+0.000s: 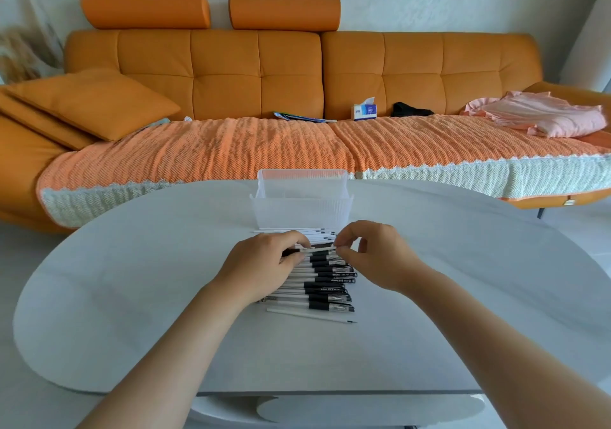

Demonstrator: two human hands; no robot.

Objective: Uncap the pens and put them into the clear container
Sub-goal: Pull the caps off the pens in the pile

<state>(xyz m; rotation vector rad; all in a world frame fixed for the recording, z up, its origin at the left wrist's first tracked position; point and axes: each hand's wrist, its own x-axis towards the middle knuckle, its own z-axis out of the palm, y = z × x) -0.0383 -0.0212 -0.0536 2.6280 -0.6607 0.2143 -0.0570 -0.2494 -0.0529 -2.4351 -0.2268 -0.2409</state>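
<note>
Two bare forearms enter from the lower edge and meet over a pale oval table (132, 296); the left hand (264, 258) and right hand (375, 253) work together at mid-tabletop. Left hand: fingers curled down, thumb and fingertips pinching the left end of one white-barrelled pen (322, 249). Right hand: thumb and forefinger closed in a fine pinch on the same pen's right end, the other fingers loosely bent and holding nothing; whether that end bears a cap is hidden by the fingertips. Beneath the hands a row of pens (330, 284) lies side by side, black grips and clear caps toward 3 o'clock; at the row's 6 o'clock end lies a slim white pen (310, 315) with a bare tip. The clear container (302, 208), ribbed and translucent, stands at 12 o'clock, just beyond the row; no pen shows through its walls. Step in hand, by judgement: the uncapping of an early pen, most of the row yet to do. The next move calls for a straight pull apart along the pen's axis, the left hand holding the barrel firm, then a lift toward 12 o'clock over the container's rim. An orange sofa (224, 74) fills the background.
</note>
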